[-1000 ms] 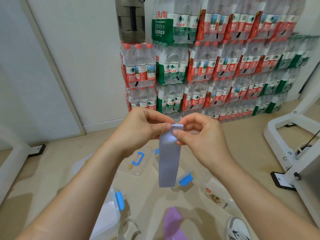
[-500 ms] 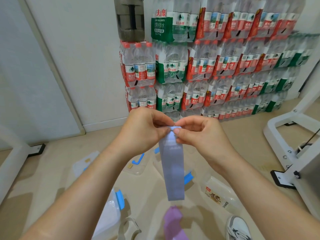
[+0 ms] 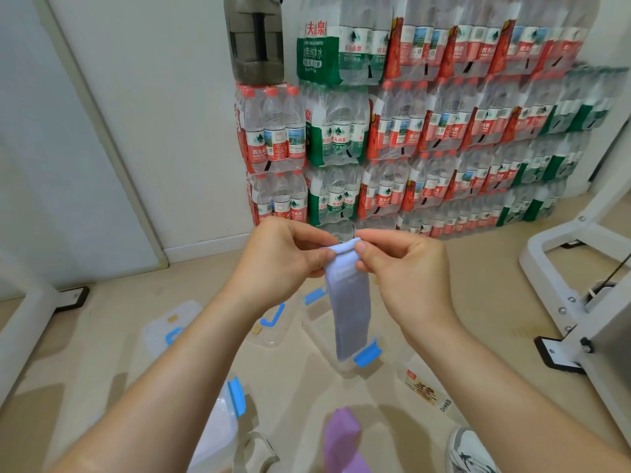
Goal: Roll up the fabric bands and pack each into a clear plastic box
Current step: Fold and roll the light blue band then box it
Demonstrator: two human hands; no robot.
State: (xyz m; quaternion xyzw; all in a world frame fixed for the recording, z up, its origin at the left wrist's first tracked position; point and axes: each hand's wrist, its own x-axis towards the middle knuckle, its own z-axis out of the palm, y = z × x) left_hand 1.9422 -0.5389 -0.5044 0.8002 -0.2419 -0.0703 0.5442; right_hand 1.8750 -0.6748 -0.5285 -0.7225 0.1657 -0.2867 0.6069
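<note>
My left hand (image 3: 283, 261) and right hand (image 3: 406, 278) pinch the top end of the blue band (image 3: 350, 308) between thumbs and fingertips, one at each edge, with a first small turn of fabric curled over between them. My fingers behind the fabric are hidden, so I cannot tell how tight that turn is. The rest of the band hangs straight down from the pinch, flat and unrolled. Behind its lower end an open box (image 3: 319, 324) sits on the floor. The band covers much of it, and its clear walls are hard to trace apart from a blue clip (image 3: 367, 355) just right of the band's tip. Left of the box lies a lid (image 3: 271, 332) with a blue handle, partly behind my left wrist. Farther left a second lid (image 3: 170, 327) is half hidden by my forearm. Nearer me, under that forearm, a second box (image 3: 218, 435) is cut off at the bottom edge. So are the purple band (image 3: 341, 438) straight below the grip and a shoe (image 3: 467, 452) under my right forearm. Beyond the grip, stacked bottle packs (image 3: 444, 131) blur toward the right.
</note>
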